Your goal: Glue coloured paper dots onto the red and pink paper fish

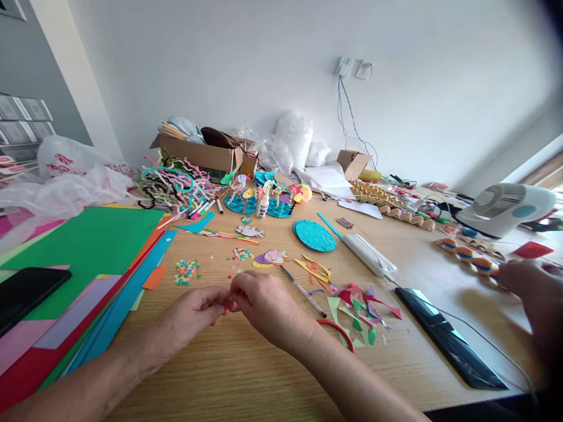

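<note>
My left hand (189,316) and my right hand (264,305) meet over the wooden table (246,375), fingertips pinched together on a small red scrap of paper (231,305). Both hands are closed round it, and most of the scrap is hidden. Just beyond them lie a paper fish cut-out (269,258), tiny coloured confetti (187,271) and a thin pen (303,291). To the right of my right hand sits a pile of coloured paper offcuts (360,305) with red-handled scissors (336,329).
Stacked coloured card sheets (88,258) with a black phone (24,290) lie at left. A second phone (448,343) lies at right. Another person's hand (530,287) is at the right edge. Pipe cleaners (171,184), boxes (197,153), blue discs (314,235) and a fan (505,208) are further back.
</note>
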`<state>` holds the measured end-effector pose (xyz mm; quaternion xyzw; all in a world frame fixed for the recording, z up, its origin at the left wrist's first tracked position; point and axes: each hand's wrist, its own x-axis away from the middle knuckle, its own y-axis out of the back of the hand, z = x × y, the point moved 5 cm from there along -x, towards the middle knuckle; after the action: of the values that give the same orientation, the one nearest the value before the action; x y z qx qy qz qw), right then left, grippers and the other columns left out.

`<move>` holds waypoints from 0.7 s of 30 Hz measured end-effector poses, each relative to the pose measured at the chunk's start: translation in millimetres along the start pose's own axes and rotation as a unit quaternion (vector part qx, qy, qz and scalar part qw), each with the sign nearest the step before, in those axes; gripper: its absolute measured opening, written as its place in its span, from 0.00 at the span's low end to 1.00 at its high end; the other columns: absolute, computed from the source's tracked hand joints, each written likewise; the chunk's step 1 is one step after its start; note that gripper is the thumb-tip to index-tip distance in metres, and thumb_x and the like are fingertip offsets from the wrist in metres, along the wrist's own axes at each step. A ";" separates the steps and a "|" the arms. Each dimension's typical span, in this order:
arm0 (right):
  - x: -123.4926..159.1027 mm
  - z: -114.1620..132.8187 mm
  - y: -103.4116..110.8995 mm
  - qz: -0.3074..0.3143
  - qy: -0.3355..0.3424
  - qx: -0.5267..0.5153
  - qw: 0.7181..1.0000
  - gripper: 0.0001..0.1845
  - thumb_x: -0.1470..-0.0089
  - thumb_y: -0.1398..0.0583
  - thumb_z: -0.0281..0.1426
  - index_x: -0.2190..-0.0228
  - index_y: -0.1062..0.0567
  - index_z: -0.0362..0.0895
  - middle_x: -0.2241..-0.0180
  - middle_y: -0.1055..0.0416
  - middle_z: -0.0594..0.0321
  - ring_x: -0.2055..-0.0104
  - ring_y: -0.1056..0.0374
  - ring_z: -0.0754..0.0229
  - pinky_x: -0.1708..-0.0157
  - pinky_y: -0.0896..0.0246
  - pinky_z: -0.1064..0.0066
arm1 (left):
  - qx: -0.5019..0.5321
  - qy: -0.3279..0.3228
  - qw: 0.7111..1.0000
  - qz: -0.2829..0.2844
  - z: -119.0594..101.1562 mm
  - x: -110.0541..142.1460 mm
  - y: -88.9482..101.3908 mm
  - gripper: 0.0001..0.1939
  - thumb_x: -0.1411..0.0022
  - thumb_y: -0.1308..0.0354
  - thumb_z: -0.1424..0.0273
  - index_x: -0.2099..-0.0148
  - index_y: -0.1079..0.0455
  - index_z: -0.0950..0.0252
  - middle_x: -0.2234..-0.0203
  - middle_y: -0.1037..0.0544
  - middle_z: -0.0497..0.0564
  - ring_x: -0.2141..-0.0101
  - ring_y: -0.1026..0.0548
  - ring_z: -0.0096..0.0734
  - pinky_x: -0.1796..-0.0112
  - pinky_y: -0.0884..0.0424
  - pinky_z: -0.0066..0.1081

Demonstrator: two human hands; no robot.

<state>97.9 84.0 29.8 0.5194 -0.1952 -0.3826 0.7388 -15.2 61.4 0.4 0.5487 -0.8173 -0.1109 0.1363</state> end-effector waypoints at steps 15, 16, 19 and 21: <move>2.0 -4.8 -0.8 0.007 0.009 0.038 0.999 0.04 0.47 0.44 0.26 0.70 0.28 0.42 0.68 0.27 0.60 0.67 0.33 0.62 0.72 0.48 0.74 | 0.018 0.020 1.000 0.004 6.2 -6.8 -2.7 0.12 0.45 0.49 0.63 0.66 0.27 0.63 0.72 0.25 0.49 0.69 0.31 0.33 0.72 0.37 0.28; 1.9 -5.8 -0.4 0.007 -0.001 0.031 0.999 0.04 0.47 0.44 0.26 0.69 0.28 0.42 0.68 0.27 0.60 0.67 0.33 0.62 0.72 0.48 0.74 | 0.013 0.018 1.000 0.005 4.5 -6.9 -3.0 0.12 0.45 0.49 0.63 0.66 0.27 0.63 0.72 0.25 0.49 0.69 0.31 0.33 0.72 0.37 0.28; 1.6 -8.3 0.5 0.001 -0.018 0.018 1.000 0.05 0.47 0.44 0.26 0.69 0.28 0.43 0.69 0.27 0.61 0.68 0.33 0.62 0.72 0.48 0.74 | 0.007 0.016 1.000 0.010 0.0 -7.2 -4.3 0.13 0.45 0.49 0.62 0.66 0.27 0.63 0.71 0.25 0.49 0.69 0.31 0.33 0.71 0.37 0.28; 2.0 -8.3 0.2 -0.003 -0.003 0.022 1.000 0.05 0.47 0.45 0.25 0.69 0.28 0.43 0.68 0.27 0.62 0.67 0.32 0.62 0.72 0.47 0.74 | 0.013 0.017 1.000 0.011 -0.7 -7.5 -5.1 0.12 0.45 0.49 0.63 0.66 0.27 0.63 0.71 0.25 0.48 0.68 0.31 0.33 0.71 0.37 0.28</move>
<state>104.9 87.7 26.6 0.5351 -0.2047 -0.3819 0.7252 -7.9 66.4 -1.4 0.5434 -0.8222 -0.0896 0.1438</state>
